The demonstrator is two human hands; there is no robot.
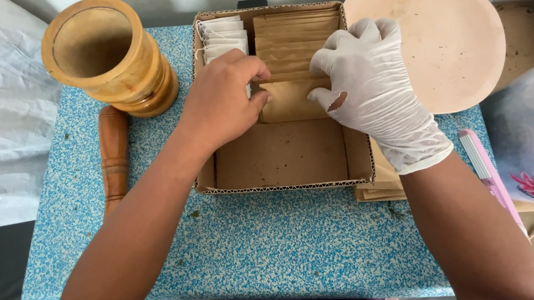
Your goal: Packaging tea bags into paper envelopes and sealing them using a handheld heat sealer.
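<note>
A brown paper sachet lay at the front of a row of like sachets inside an open cardboard box. The bare left hand pinched its left edge; the white-gloved right hand pressed fingers against its right edge. White sachets filled the box's left corner. A wooden mortar and pestle sat left on the blue speckled table.
</note>
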